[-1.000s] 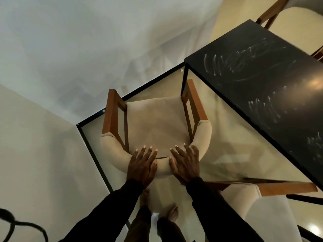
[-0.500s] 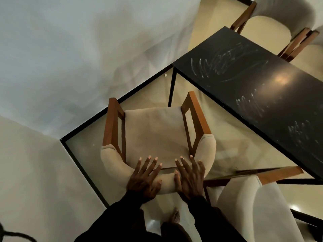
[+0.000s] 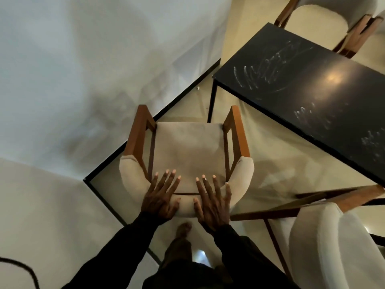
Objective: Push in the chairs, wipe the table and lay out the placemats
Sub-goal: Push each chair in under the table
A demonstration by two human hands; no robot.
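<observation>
Both grips are laid flat on the curved, cream-padded backrest (image 3: 133,174) of a chair (image 3: 187,147), viewed from straight above. The left grip (image 3: 160,202) is spread wide on the left part of the backrest, fingers straight and reaching over toward the seat, thumb set against the padding; nothing is clasped. The right grip (image 3: 212,205) is placed beside it in the same way, fingers straight and fanned, with a narrow gap left between the two. Dark sleeves (image 3: 125,247) are worn on both arms, and a bare foot (image 3: 183,228) is seen on the pale floor (image 3: 270,142) below the backrest. To the lower right, the padded back of a second chair (image 3: 333,247) is shown close by. The first chair, fitted with brown wooden arms, is set on the floor near a white wall (image 3: 83,80), just short of the corner of a black table (image 3: 312,90) and not under it. Pale streaks (image 3: 266,71) are smeared across the tabletop. Beyond the table's far edge, a third chair (image 3: 333,9) is partly visible.
</observation>
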